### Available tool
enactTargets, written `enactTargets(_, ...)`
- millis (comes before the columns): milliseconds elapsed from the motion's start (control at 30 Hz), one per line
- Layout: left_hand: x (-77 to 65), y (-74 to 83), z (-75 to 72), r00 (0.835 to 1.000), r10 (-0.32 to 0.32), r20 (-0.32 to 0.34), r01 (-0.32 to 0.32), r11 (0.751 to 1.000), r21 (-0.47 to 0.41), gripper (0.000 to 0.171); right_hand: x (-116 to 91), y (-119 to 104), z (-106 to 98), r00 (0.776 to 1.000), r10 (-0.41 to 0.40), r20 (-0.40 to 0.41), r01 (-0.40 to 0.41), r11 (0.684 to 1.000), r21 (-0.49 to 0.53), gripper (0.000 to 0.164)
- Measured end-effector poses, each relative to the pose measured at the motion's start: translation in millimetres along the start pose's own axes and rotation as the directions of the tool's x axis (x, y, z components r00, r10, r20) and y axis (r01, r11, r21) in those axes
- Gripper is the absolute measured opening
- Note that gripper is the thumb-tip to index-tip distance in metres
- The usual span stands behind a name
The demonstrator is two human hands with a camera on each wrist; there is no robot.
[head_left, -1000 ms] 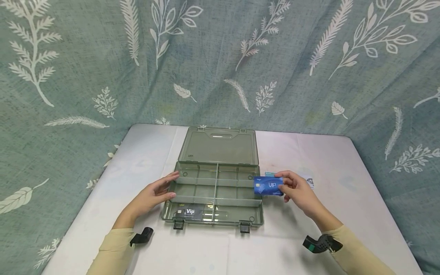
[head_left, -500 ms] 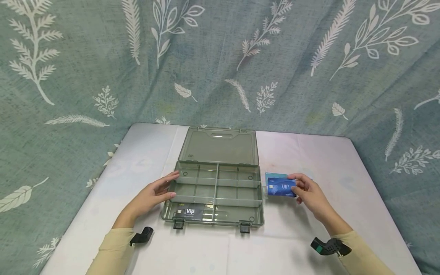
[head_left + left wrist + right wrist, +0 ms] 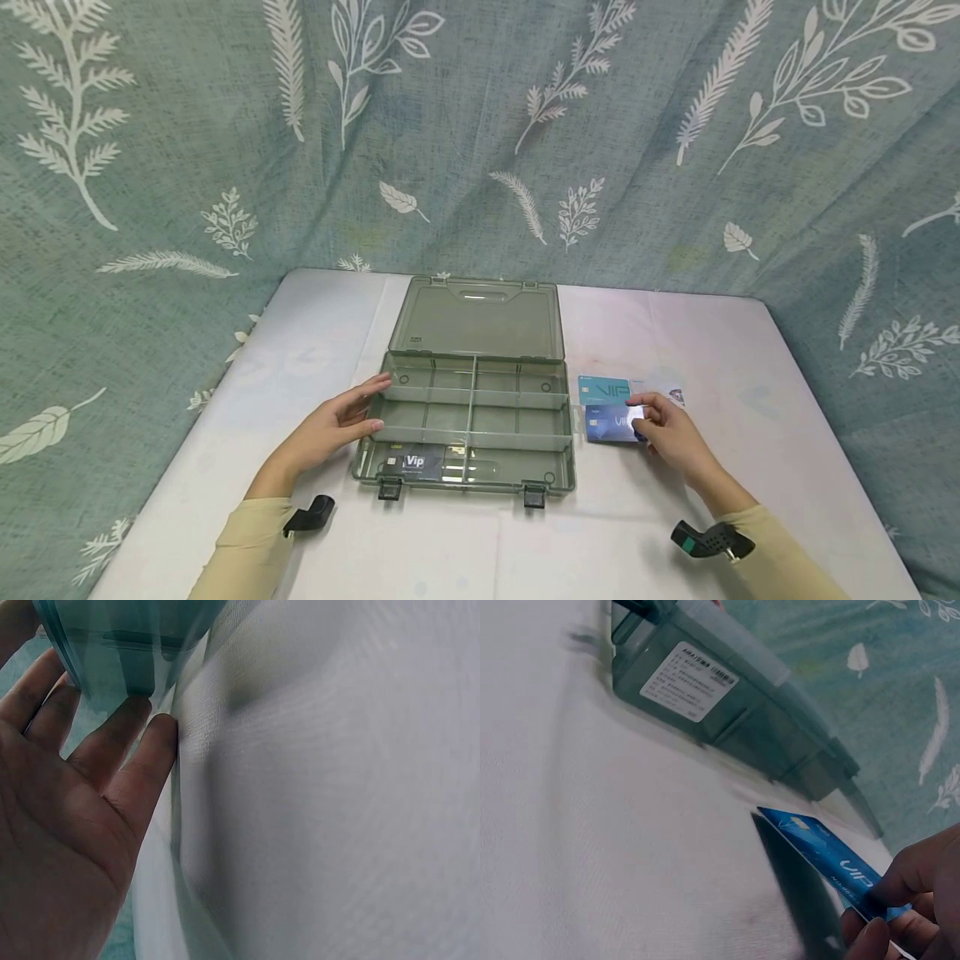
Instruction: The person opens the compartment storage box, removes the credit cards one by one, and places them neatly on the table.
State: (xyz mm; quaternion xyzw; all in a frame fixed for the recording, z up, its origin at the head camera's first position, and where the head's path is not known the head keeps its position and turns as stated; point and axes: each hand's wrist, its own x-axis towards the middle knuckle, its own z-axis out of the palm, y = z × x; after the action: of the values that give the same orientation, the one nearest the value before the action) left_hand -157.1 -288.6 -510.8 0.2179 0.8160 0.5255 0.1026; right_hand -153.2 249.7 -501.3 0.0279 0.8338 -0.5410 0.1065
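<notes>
My right hand (image 3: 671, 437) pinches the right end of a blue VIP card (image 3: 606, 422) beside the box. In the right wrist view the blue card (image 3: 821, 851) slants above the white cloth, its shadow below it. An open, clear grey-green divided box (image 3: 517, 417) lies in the middle of the table. My left hand (image 3: 330, 429) rests against its left side with the fingers extended; in the left wrist view the fingertips touch the box wall (image 3: 142, 645). A black Vip card (image 3: 412, 463) lies in the front left compartment.
A teal card (image 3: 600, 389) and a whitish card (image 3: 677, 396), partly hidden by my right hand, lie right of the box. The box lid (image 3: 480, 321) is folded back flat behind it. Two latches (image 3: 534, 497) stick out in front. A patterned curtain (image 3: 465, 150) hangs behind.
My right hand has drawn the blue card right, away from the box, then nearer the front and lower, uncovering the teal card. The left hand and box have stayed put.
</notes>
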Motion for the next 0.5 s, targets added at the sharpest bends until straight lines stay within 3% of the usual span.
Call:
enactTargets(367,-0.5,-1.6,-0.7,1.000,-0.007,0.002,0.007,1.000,-0.003,0.063,4,6,9,0.997,-0.046,-0.060,0.035,0.985,-0.170,0.032)
enactTargets(500,-0.2,-1.4,-0.6,1.000,-0.014,0.002,0.014,1.000,-0.004,0.063,5,8,11,0.993,-0.098,-0.073,0.074,0.960,-0.269,0.029)
